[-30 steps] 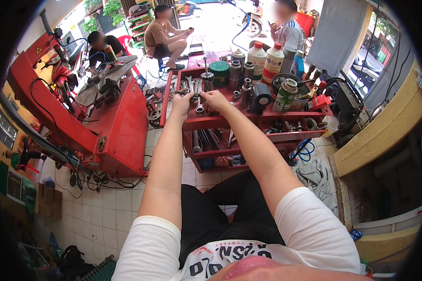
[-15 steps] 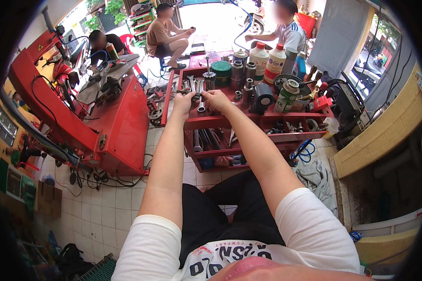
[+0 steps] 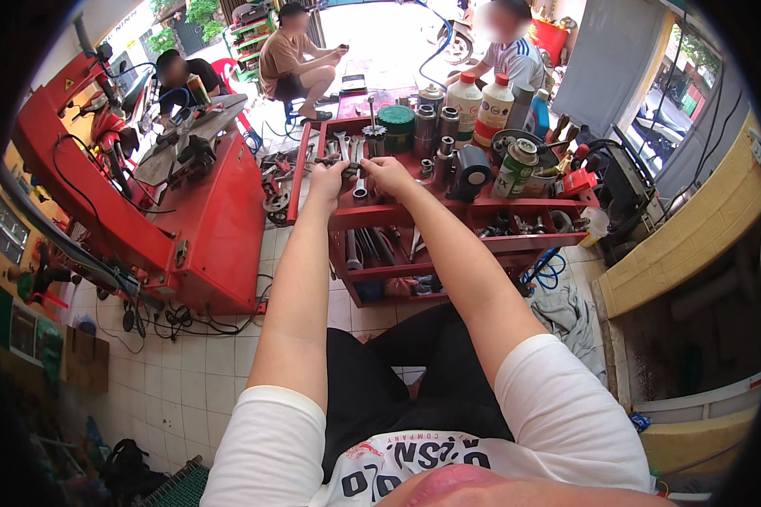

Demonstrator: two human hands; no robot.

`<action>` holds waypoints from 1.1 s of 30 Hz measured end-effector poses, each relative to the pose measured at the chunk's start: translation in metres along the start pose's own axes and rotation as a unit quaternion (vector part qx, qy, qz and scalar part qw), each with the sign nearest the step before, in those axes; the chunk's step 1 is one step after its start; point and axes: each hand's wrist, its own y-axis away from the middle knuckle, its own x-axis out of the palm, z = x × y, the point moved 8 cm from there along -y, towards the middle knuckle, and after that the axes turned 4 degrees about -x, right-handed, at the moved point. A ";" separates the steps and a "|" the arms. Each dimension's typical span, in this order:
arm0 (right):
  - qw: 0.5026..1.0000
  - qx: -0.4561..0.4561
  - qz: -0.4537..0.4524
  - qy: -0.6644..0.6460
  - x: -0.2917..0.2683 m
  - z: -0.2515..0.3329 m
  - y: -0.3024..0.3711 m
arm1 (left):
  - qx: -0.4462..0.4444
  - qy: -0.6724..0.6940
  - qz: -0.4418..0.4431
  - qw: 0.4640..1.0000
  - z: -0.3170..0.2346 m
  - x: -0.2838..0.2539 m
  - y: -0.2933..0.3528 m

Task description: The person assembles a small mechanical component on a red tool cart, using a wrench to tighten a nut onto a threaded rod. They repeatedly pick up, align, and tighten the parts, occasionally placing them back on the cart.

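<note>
a: reaching over the red tool cart (image 3: 448, 211), both hands meet at the top tray. left hand (image 3: 328, 179) curls around a dark tool (image 3: 347, 170); right hand (image 3: 386, 175) closes on its other end.

b: axis?

a: long axis runs nine to three, between the palms. wrenches (image 3: 353, 152) lie at twelve of the knuckles, touching range.

b: nearer hand?

a: neither; both grip it. exact finger pinch too small to tell.

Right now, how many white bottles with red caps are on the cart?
2. Both stand at the back of the red cart, side by side: one bottle on the left, the other just right of it. Clutter may hide more.
</note>
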 end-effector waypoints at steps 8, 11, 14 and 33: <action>0.999 -0.017 -0.027 -0.022 0.000 0.010 0.007 | 0.003 0.014 0.004 1.000 -0.002 0.003 0.001; 1.000 -0.013 0.001 -0.017 0.004 0.006 0.004 | -0.001 0.013 0.003 1.000 -0.002 0.000 0.000; 0.999 0.012 -0.004 0.040 -0.003 -0.003 -0.003 | -0.008 0.002 0.001 1.000 -0.001 0.003 0.001; 0.999 -0.033 -0.029 0.029 -0.006 -0.001 -0.005 | 0.004 0.012 0.003 1.000 -0.002 0.007 -0.001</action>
